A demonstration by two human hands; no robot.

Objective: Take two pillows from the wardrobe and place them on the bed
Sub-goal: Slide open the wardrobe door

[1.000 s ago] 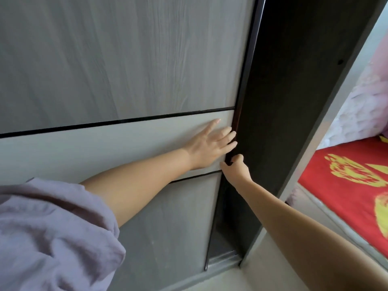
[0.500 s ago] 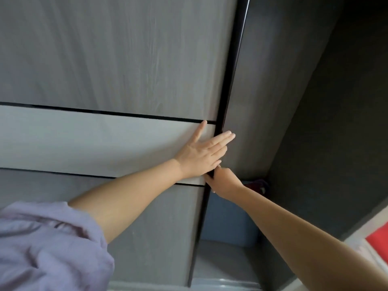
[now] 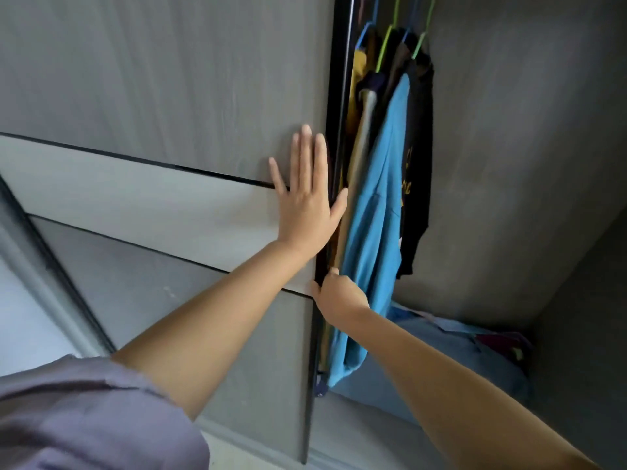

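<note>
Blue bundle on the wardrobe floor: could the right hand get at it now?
Probably yes: the sliding door is open past the blue bundle, and the right hand is just above it, beside the hanging blue shirt.

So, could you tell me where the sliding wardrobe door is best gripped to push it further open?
Grip the sliding door's dark vertical edge from the open right side, as the right hand does; the face is flat with no handle visible, so the left hand only presses.

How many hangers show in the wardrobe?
4 at least: blue hanger, green hanger, second blue hanger, second green hanger, left to right above the clothes. More may hide behind the door.
</note>
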